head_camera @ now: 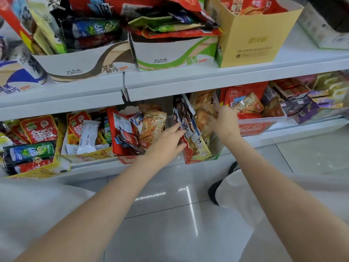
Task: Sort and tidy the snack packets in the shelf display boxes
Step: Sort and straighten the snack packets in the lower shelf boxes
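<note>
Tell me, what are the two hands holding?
The right hand pinches the orange packets near their tops. The left hand rests straight fingers against the dark packet, not gripping it.

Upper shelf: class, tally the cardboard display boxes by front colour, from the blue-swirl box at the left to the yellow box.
White cardboard box with blue swirl: 1
White cardboard box with brown swirl: 1
White cardboard box with green swirl: 1
Plain yellow cardboard box: 1
Total: 4

Your lower shelf (188,167) holds the display boxes: the tilted box (198,157) sits right of the packet-filled box (128,159).
</note>
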Demonstrator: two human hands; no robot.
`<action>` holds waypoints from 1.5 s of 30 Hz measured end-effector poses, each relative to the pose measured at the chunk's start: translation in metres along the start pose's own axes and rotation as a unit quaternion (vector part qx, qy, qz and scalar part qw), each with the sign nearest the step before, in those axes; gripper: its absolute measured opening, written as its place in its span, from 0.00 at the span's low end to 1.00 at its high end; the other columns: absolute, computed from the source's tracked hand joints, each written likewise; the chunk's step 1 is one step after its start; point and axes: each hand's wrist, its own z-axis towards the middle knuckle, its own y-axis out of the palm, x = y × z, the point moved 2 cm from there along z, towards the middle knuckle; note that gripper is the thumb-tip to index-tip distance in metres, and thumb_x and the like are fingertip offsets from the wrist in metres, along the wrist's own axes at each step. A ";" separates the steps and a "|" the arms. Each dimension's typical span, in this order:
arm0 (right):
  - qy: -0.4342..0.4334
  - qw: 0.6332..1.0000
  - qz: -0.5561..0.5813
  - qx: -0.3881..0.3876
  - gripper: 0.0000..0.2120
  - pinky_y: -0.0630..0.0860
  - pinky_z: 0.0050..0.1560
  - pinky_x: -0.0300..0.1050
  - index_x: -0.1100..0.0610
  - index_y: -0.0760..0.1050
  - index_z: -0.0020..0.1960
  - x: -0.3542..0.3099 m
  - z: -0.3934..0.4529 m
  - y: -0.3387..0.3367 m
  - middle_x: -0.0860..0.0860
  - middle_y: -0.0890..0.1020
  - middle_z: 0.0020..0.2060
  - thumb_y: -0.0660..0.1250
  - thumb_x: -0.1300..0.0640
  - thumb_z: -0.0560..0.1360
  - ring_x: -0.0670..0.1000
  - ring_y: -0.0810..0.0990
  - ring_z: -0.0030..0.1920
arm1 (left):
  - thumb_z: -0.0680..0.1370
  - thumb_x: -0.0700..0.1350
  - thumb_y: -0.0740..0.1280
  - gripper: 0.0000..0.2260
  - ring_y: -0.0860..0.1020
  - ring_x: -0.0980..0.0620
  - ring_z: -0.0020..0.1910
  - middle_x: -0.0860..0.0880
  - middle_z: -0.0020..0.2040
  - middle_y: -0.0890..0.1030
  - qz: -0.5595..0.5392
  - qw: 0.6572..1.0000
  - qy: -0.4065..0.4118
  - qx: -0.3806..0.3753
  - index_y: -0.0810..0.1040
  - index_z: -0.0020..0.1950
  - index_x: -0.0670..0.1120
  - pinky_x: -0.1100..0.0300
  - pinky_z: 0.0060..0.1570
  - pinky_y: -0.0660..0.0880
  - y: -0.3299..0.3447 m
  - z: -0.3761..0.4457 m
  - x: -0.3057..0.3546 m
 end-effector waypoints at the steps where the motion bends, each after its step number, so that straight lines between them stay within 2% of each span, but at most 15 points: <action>1: 0.017 0.998 0.016 0.060 0.07 0.66 0.40 0.44 0.64 0.75 0.46 0.002 -0.001 -0.010 0.55 0.75 0.39 0.60 0.62 0.76 0.56 0.73 0.41 | 0.80 0.47 0.60 0.23 0.57 0.47 0.74 0.47 0.77 0.54 0.006 1.000 0.002 0.000 0.62 0.73 0.45 0.56 0.71 0.56 0.001 0.000 0.001; 3: 0.037 0.986 0.044 0.156 0.08 0.64 0.42 0.44 0.65 0.74 0.48 0.006 -0.003 -0.033 0.57 0.75 0.44 0.58 0.62 0.77 0.54 0.71 0.43 | 0.80 0.47 0.60 0.23 0.57 0.47 0.74 0.47 0.77 0.53 0.013 1.000 0.007 0.002 0.61 0.73 0.45 0.57 0.71 0.56 0.002 0.001 0.002; 5: 0.032 0.981 0.061 0.179 0.06 0.60 0.41 0.40 0.63 0.72 0.48 0.009 -0.009 -0.051 0.56 0.73 0.44 0.57 0.62 0.78 0.52 0.69 0.42 | 0.79 0.47 0.60 0.23 0.57 0.47 0.74 0.47 0.77 0.53 0.015 1.000 0.009 -0.004 0.61 0.73 0.45 0.56 0.71 0.56 0.002 0.002 0.002; 10: -0.069 0.986 0.100 0.118 0.04 0.65 0.31 0.31 0.58 0.68 0.44 0.010 -0.032 -0.088 0.46 0.71 0.31 0.60 0.61 0.78 0.42 0.69 0.31 | 0.78 0.47 0.62 0.26 0.58 0.47 0.74 0.47 0.77 0.53 -0.019 0.999 0.015 -0.040 0.57 0.75 0.46 0.55 0.71 0.57 -0.007 0.001 -0.002; 13: -0.147 0.983 0.087 0.064 0.06 0.64 0.31 0.30 0.57 0.69 0.42 0.002 -0.044 -0.102 0.45 0.71 0.29 0.62 0.62 0.77 0.42 0.70 0.31 | 0.76 0.48 0.66 0.31 0.60 0.51 0.72 0.49 0.75 0.59 -0.123 0.992 0.021 0.000 0.55 0.75 0.48 0.57 0.70 0.59 -0.021 -0.006 -0.004; 17: -0.222 0.971 0.083 0.009 0.03 0.64 0.31 0.32 0.55 0.72 0.43 -0.020 -0.056 -0.111 0.42 0.74 0.28 0.62 0.59 0.76 0.45 0.71 0.31 | 0.74 0.48 0.69 0.33 0.64 0.58 0.67 0.54 0.73 0.62 -0.294 0.954 0.026 0.047 0.55 0.74 0.55 0.60 0.63 0.64 -0.046 -0.017 -0.002; 20: -0.272 0.958 0.084 -0.033 0.04 0.67 0.33 0.32 0.56 0.74 0.45 -0.041 -0.062 -0.116 0.45 0.77 0.33 0.61 0.58 0.75 0.43 0.74 0.34 | 0.74 0.46 0.69 0.26 0.67 0.58 0.65 0.54 0.69 0.67 -0.353 0.932 0.060 0.052 0.63 0.68 0.59 0.62 0.61 0.66 -0.056 -0.021 0.003; 23: -0.270 0.956 0.106 -0.041 0.05 0.68 0.36 0.34 0.60 0.74 0.46 -0.056 -0.064 -0.104 0.52 0.77 0.34 0.61 0.59 0.76 0.48 0.74 0.35 | 0.74 0.42 0.68 0.13 0.78 0.60 0.52 0.54 0.53 0.80 -0.394 0.917 0.062 0.030 0.75 0.58 0.52 0.66 0.55 0.74 -0.061 -0.026 0.006; 26: -0.201 0.962 0.150 -0.106 0.03 0.70 0.39 0.32 0.57 0.70 0.45 -0.060 -0.064 -0.072 0.49 0.77 0.37 0.62 0.62 0.77 0.45 0.75 0.35 | 0.76 0.41 0.66 0.05 0.79 0.56 0.45 0.51 0.45 0.81 -0.338 0.940 0.045 0.020 0.77 0.51 0.44 0.61 0.51 0.76 -0.059 -0.036 -0.009; 29: -0.128 0.956 0.140 -0.222 0.09 0.76 0.49 0.44 0.57 0.70 0.54 -0.059 -0.064 -0.037 0.51 0.80 0.47 0.66 0.60 0.75 0.49 0.79 0.48 | 0.77 0.41 0.65 0.03 0.78 0.56 0.45 0.53 0.44 0.80 -0.320 0.948 0.005 0.004 0.77 0.49 0.48 0.63 0.48 0.74 -0.051 -0.050 -0.034; 31: -0.131 0.971 0.105 -0.169 0.11 0.72 0.48 0.39 0.59 0.73 0.56 -0.068 -0.063 -0.021 0.50 0.80 0.47 0.67 0.61 0.74 0.51 0.78 0.49 | 0.77 0.43 0.65 0.07 0.77 0.56 0.48 0.52 0.49 0.80 -0.245 0.969 -0.019 0.026 0.77 0.54 0.48 0.66 0.46 0.71 -0.051 -0.055 -0.048; 33: -0.149 0.982 0.086 -0.075 0.10 0.70 0.46 0.36 0.60 0.74 0.56 -0.083 -0.062 -0.011 0.49 0.79 0.46 0.65 0.62 0.75 0.50 0.78 0.48 | 0.78 0.45 0.63 0.14 0.75 0.53 0.54 0.50 0.56 0.78 -0.129 0.987 -0.040 0.084 0.74 0.63 0.48 0.64 0.50 0.69 -0.057 -0.058 -0.065; 35: -0.186 0.981 0.044 -0.034 0.08 0.73 0.46 0.46 0.61 0.73 0.54 -0.096 -0.057 0.007 0.54 0.80 0.45 0.61 0.65 0.76 0.54 0.78 0.46 | 0.79 0.46 0.61 0.17 0.69 0.49 0.63 0.50 0.62 0.76 -0.053 0.988 -0.056 0.132 0.71 0.67 0.50 0.55 0.60 0.67 -0.062 -0.063 -0.086; 39: -0.231 0.956 -0.146 -0.110 0.15 0.70 0.45 0.50 0.63 0.69 0.59 -0.112 -0.035 0.057 0.60 0.77 0.50 0.58 0.71 0.73 0.61 0.74 0.52 | 0.80 0.52 0.55 0.16 0.55 0.49 0.71 0.56 0.70 0.67 0.102 0.991 -0.088 0.015 0.73 0.66 0.53 0.46 0.69 0.54 -0.049 -0.068 -0.119; 45: -0.214 0.935 -0.243 -0.148 0.23 0.73 0.52 0.51 0.62 0.65 0.64 -0.115 -0.007 0.102 0.60 0.77 0.56 0.61 0.72 0.71 0.61 0.73 0.59 | 0.79 0.49 0.58 0.14 0.61 0.49 0.67 0.51 0.61 0.76 0.075 0.977 -0.137 0.143 0.81 0.54 0.44 0.49 0.63 0.62 -0.036 -0.061 -0.134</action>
